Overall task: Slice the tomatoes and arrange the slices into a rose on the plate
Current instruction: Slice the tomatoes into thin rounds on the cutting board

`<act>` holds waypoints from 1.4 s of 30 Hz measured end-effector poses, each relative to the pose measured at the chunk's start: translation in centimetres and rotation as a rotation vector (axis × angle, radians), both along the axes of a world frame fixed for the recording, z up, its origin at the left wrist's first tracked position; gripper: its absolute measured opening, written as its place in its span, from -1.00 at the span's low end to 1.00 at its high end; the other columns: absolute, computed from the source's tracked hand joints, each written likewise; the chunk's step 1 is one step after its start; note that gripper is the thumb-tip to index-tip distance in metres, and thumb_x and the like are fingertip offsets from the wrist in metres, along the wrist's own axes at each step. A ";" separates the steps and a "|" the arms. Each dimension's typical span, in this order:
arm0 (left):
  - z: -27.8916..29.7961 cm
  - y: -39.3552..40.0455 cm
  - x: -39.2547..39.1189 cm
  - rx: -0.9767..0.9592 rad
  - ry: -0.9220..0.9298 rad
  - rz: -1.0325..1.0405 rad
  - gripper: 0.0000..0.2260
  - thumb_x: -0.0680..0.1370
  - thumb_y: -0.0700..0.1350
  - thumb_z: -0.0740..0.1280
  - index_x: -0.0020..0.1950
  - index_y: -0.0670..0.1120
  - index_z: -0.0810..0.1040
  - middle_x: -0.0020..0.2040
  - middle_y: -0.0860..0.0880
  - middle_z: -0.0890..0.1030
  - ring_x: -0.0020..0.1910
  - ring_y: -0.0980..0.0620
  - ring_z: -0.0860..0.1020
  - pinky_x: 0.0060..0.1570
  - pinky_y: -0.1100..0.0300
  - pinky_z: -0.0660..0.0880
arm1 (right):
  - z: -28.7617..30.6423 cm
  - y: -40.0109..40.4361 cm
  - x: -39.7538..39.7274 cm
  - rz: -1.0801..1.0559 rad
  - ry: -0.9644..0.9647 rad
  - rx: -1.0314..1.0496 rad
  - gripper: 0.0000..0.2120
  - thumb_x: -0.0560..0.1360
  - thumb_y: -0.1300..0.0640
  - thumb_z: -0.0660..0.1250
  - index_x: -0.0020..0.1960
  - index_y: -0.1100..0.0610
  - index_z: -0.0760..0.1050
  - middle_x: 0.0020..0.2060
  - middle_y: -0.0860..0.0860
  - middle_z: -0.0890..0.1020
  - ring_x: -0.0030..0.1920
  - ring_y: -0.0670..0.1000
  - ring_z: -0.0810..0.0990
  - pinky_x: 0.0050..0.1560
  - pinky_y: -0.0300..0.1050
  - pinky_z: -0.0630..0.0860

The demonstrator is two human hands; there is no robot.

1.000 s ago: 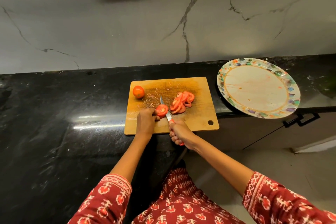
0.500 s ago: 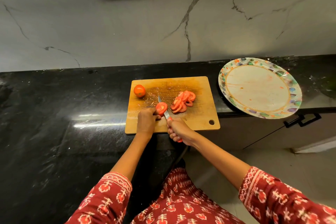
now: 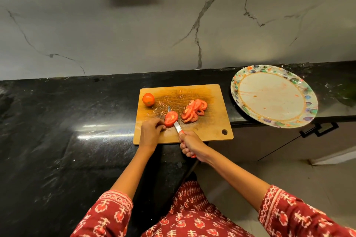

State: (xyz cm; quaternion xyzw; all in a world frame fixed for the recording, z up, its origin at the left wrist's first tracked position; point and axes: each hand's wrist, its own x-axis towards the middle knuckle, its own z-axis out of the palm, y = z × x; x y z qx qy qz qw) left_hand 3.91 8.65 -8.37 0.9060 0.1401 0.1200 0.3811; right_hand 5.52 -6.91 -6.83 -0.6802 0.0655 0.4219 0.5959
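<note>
Head view: my left hand (image 3: 150, 131) pinches a cut tomato (image 3: 171, 118) near the board's (image 3: 212, 121) front edge, cut face turned right. My right hand (image 3: 190, 145) is curled round the red handle of a knife (image 3: 176, 124), whose blade lies against that cut face. Slices (image 3: 194, 109) are heaped at the board's centre, just right of the blade; a whole tomato (image 3: 148, 99) sits in its far left corner. Plate (image 3: 273, 95): bare, overhanging the surface's (image 3: 67, 121) right front edge.
</note>
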 end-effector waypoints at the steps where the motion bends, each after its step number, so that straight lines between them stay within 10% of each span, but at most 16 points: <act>1: -0.2 0.0 -0.2 0.030 -0.011 -0.017 -0.92 0.36 -0.35 0.43 -0.17 -0.24 0.63 -0.20 -0.15 0.65 -0.20 -0.02 0.58 -0.13 0.16 0.49 | 0.0 0.0 0.0 0.003 0.000 -0.001 -0.75 0.62 0.13 0.03 -0.23 0.10 0.28 -0.48 -0.01 0.31 -0.65 -0.16 0.22 -0.69 -0.35 0.09; 9: -0.9 0.0 -0.6 0.099 -0.077 -0.073 -0.78 0.40 -0.31 0.42 0.04 -0.24 0.61 -0.03 -0.18 0.64 -0.05 -0.10 0.59 -0.02 0.04 0.53 | 0.0 0.2 -0.1 0.008 -0.004 -0.022 -0.75 0.62 0.10 0.02 -0.21 0.09 0.28 -0.47 -0.01 0.32 -0.65 -0.16 0.22 -0.68 -0.34 0.09; 42: -0.9 -0.4 0.1 0.123 -0.068 -0.070 -0.87 0.37 -0.36 0.43 -0.10 -0.28 0.65 -0.15 -0.21 0.66 -0.15 -0.13 0.61 -0.08 0.10 0.50 | 0.1 1.3 0.1 0.041 0.011 -0.036 -0.71 0.63 0.06 0.00 -0.24 0.10 0.27 -0.47 -0.01 0.31 -0.64 -0.16 0.21 -0.67 -0.35 0.08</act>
